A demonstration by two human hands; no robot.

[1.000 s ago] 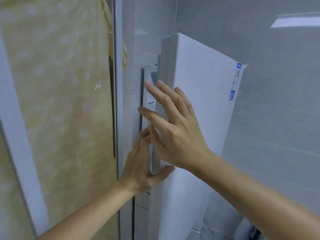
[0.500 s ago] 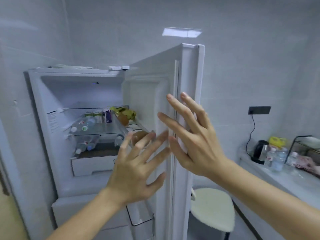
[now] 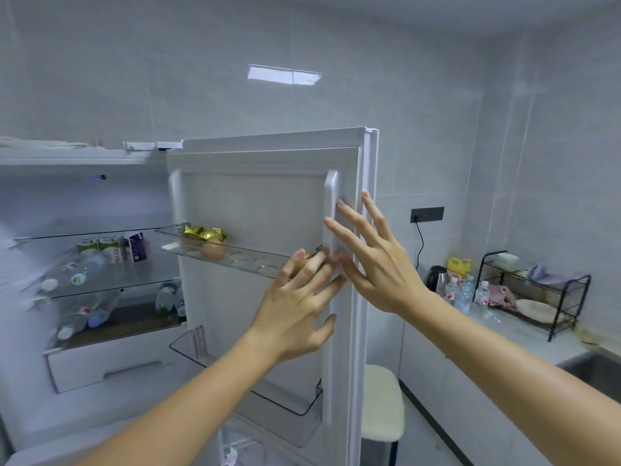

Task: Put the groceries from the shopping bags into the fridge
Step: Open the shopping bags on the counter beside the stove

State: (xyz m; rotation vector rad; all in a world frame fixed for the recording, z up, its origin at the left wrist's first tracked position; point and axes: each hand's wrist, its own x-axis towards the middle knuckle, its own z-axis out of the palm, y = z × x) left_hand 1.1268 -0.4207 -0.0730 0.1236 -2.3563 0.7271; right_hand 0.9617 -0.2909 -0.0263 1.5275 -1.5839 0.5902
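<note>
Both hands flat, fingers spread, holding nothing: left hand and right hand press free edge of door. Door swung wide, upright, inner side facing camera. Fridge open at left, bottles lying on shelves. Stool behind door; kettle, rack on counter at right.

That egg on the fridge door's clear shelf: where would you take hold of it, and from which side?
Probably from above, with a hand's fingertips round its upper half. The egg sits in a dimple of the clear tray, so its underside is cupped and the tray's front lip blocks a low approach. The gold packet crowds it behind.
</note>
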